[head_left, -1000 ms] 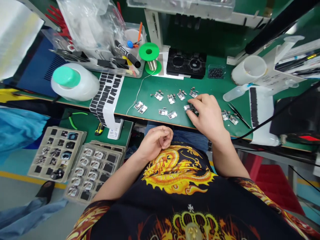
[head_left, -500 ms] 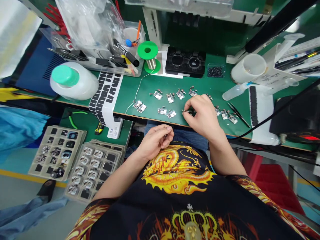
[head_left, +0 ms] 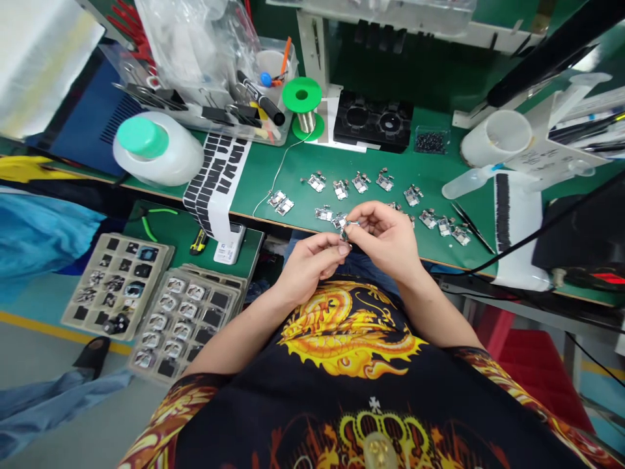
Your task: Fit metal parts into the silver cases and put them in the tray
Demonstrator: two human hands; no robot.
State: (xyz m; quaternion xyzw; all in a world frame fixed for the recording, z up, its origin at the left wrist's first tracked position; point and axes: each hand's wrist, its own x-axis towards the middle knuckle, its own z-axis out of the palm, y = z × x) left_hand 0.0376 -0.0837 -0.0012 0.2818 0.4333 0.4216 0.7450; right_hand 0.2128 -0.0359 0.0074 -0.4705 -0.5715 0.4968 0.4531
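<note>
Just off the front edge of the green bench my two hands meet at the fingertips. My right hand (head_left: 385, 238) is closed, thumb and forefinger pinching a small silvery electronic part (head_left: 346, 233). At its lower end my left hand (head_left: 315, 264) also pinches this part; its details are too small to make out. Similar silvery modules with tiny attached pieces lie just beyond the fingers, such as one module (head_left: 323, 213) to the left and another module (head_left: 413, 195) to the right. My right hand partly hides some of them.
A solder wire spool (head_left: 306, 120), a black fixture (head_left: 374, 122) and a dish of small black parts (head_left: 431, 141) stand at the back. Tweezers (head_left: 472, 227) lie right, near a black cable (head_left: 527, 228). A white bottle (head_left: 159, 150) and compartment trays (head_left: 188, 326) are left.
My right hand has moved left and towards me from the bench, bringing a part to my left hand. My left hand has risen slightly, and the fingertips now meet. The view has shifted slightly.
</note>
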